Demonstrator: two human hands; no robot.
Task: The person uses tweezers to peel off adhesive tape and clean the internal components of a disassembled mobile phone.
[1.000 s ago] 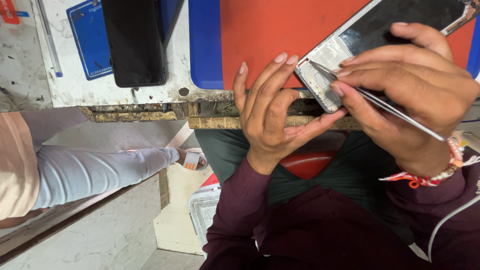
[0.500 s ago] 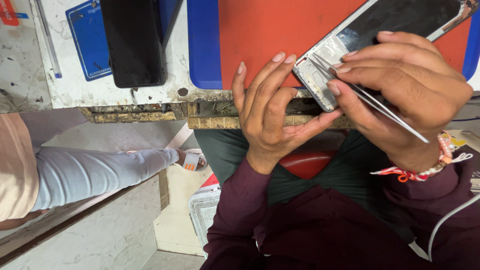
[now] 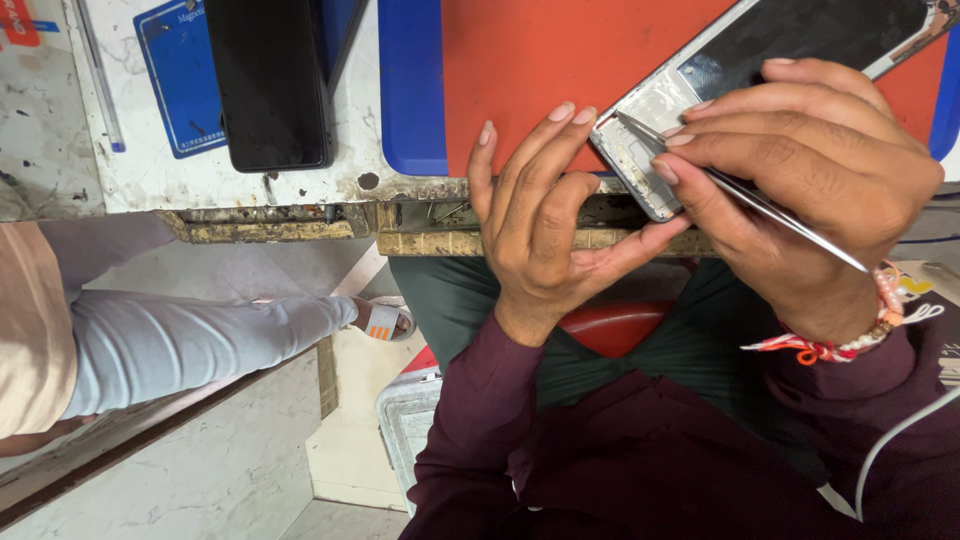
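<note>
An opened phone frame, silver with a dark inner plate, lies tilted over an orange work mat. My left hand cups its lower corner from below, thumb and fingers against the edge. My right hand pinches thin metal tweezers whose tips rest inside the silver bottom end of the frame. A beaded and red thread band sits on my right wrist.
A black phone lies face down on a blue pad on the worn white bench. The mat has a blue border. Another person's leg in grey trousers and sandalled foot reach in from the left.
My right hand has shifted slightly, bringing the tweezer tips a little further into the frame's lower end. The left hand and phone frame stay as they were.
</note>
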